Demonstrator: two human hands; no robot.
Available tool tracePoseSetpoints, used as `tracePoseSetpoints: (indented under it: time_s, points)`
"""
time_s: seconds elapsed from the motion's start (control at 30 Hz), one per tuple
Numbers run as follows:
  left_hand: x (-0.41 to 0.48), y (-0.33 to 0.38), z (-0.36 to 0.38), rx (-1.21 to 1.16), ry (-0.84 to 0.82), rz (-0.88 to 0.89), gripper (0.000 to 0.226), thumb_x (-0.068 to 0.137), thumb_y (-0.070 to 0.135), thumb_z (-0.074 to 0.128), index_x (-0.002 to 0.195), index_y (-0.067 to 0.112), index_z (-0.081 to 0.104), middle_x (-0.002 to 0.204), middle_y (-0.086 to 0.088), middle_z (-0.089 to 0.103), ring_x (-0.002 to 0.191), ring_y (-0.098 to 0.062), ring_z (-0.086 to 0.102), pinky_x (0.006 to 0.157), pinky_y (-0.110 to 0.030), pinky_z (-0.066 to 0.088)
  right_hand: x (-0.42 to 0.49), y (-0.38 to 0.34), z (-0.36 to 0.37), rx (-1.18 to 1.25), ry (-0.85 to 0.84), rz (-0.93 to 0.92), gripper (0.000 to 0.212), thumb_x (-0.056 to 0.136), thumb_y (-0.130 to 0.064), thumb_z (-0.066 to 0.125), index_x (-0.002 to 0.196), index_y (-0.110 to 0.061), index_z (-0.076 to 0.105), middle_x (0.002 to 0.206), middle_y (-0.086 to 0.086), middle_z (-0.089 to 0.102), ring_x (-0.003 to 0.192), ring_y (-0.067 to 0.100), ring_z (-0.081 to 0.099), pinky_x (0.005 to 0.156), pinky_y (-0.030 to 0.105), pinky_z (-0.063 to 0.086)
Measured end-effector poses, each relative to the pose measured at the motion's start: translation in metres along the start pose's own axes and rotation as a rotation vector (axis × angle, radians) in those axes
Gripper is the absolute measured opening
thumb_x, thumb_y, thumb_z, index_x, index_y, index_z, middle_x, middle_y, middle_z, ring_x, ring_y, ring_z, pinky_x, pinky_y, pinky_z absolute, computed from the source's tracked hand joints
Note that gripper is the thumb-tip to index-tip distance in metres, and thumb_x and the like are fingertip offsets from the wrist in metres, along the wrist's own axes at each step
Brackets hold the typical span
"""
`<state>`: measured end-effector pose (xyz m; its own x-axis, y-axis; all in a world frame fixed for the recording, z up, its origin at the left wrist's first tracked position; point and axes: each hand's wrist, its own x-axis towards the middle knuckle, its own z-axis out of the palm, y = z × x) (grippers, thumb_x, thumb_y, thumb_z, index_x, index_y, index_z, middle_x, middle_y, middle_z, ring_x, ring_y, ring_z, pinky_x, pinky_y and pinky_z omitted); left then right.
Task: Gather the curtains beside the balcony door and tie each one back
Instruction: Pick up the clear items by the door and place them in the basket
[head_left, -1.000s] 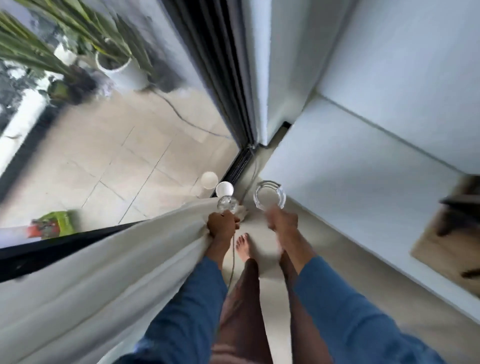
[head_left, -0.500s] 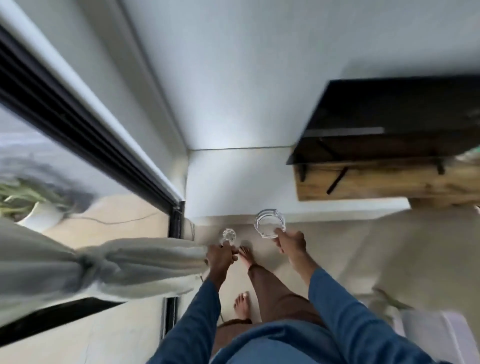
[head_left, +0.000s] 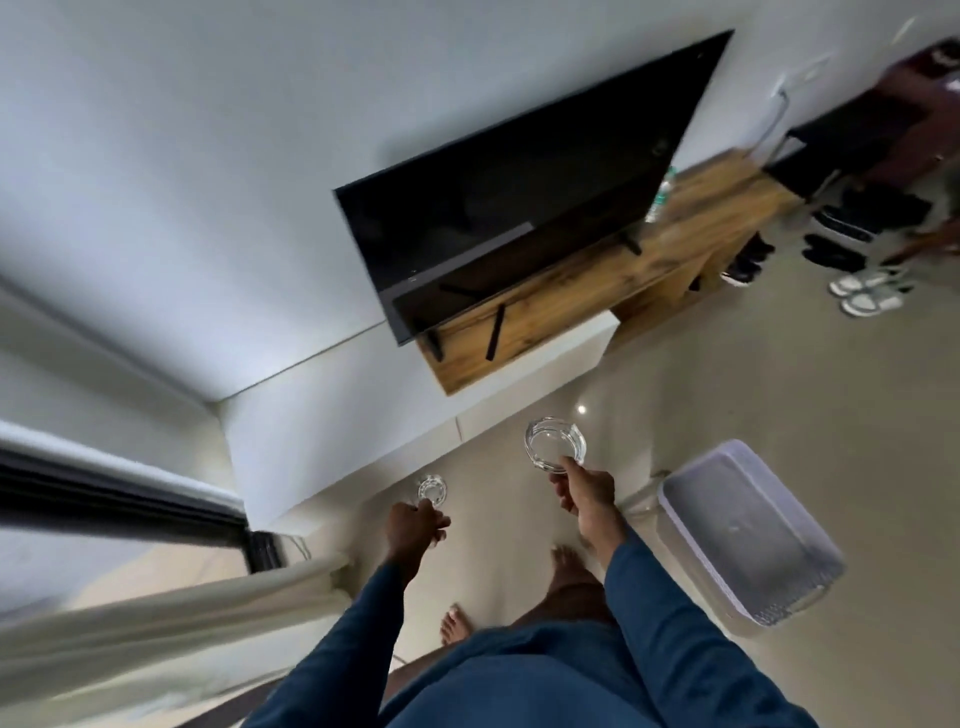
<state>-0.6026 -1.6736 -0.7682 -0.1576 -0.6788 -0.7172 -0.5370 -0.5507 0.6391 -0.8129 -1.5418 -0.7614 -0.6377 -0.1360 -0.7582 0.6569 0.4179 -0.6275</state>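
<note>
The head view shows two hands, each gripping one of two glass pieces: the left hand (head_left: 415, 530) curls round a small glass (head_left: 432, 489), and the right hand (head_left: 584, 499) pinches the rim of an ashtray (head_left: 555, 446). One curtain (head_left: 156, 618) lies gathered across the lower left beside the door (head_left: 130, 504), just beside the left sleeve and in neither hand. Two bare feet stand on the floor (head_left: 727, 395), with one basket (head_left: 748, 535) at right and one TV (head_left: 519, 171) on a desk (head_left: 597, 280).

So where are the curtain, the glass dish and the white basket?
curtain (head_left: 156, 634): head view, gathered folds.
glass dish (head_left: 554, 442): head view, its hollow centre.
white basket (head_left: 743, 519): head view, bare bottom.
</note>
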Motion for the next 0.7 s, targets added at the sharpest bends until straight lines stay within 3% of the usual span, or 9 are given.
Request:
tracePoseSetpoints:
  time_s: [0.13,0.23,0.37,0.47,0.53,0.63,0.7]
  points:
    - [0.000,0.028,0.069,0.134,-0.073,0.006,0.034,0.100,0.012,0.048,0.077,-0.007,0.064,0.065,-0.017,0.071,0.040,-0.021,0.055,0.038,-0.019,0.036,0.030,-0.005,-0.069,0.085,0.042,0.059,0.025,0.092,-0.020,0.071,0.075,-0.002,0.071,0.065,0.008,0.070,0.047,0.011,0.054,0.039,0.020,0.036]
    - [-0.007,0.049,0.147,0.234,-0.133,0.003,0.032,0.098,0.011,0.049,0.081,-0.010,0.066,0.067,-0.018,0.072,0.043,-0.023,0.057,0.038,-0.019,0.038,0.061,-0.005,-0.136,0.133,0.118,0.079,0.025,0.091,-0.022,0.072,0.081,0.001,0.074,0.060,0.005,0.068,0.040,0.009,0.051,0.038,0.020,0.034]
    - [-0.029,0.070,0.272,0.371,-0.298,0.013,0.031,0.098,0.008,0.050,0.081,-0.013,0.066,0.069,-0.020,0.071,0.038,-0.020,0.058,0.035,-0.019,0.037,0.106,0.002,-0.222,0.226,0.222,0.128,0.025,0.091,-0.017,0.071,0.078,0.005,0.072,0.065,0.013,0.065,0.045,0.015,0.050,0.039,0.022,0.038]
    - [-0.039,0.064,0.352,0.542,-0.400,0.036,0.034,0.093,0.016,0.048,0.079,-0.008,0.069,0.063,-0.011,0.073,0.046,-0.024,0.063,0.042,-0.024,0.045,0.136,0.013,-0.270,0.223,0.298,0.177,0.027,0.094,-0.015,0.067,0.081,0.008,0.072,0.064,0.012,0.063,0.042,0.012,0.048,0.037,0.018,0.037]
    - [-0.037,0.050,0.401,0.618,-0.438,0.035,0.036,0.089,0.020,0.047,0.078,-0.006,0.070,0.061,-0.009,0.073,0.049,-0.024,0.067,0.050,-0.032,0.055,0.162,0.026,-0.294,0.237,0.338,0.213,0.030,0.095,-0.018,0.067,0.073,0.002,0.072,0.061,0.009,0.065,0.046,0.013,0.053,0.044,0.021,0.042]
    - [-0.045,0.041,0.457,0.705,-0.480,0.036,0.033,0.093,0.012,0.045,0.084,-0.010,0.068,0.058,-0.005,0.069,0.041,-0.015,0.063,0.042,-0.020,0.048,0.199,0.046,-0.320,0.264,0.379,0.276,0.032,0.095,-0.019,0.068,0.069,-0.001,0.071,0.063,0.010,0.067,0.054,0.017,0.057,0.052,0.025,0.044]
    - [-0.045,0.027,0.492,0.748,-0.478,0.016,0.029,0.095,0.012,0.047,0.073,0.000,0.062,0.067,-0.008,0.066,0.047,-0.009,0.064,0.041,-0.012,0.044,0.226,0.059,-0.334,0.268,0.413,0.319,0.030,0.094,-0.018,0.069,0.069,0.000,0.070,0.064,0.011,0.068,0.054,0.018,0.058,0.051,0.025,0.043]
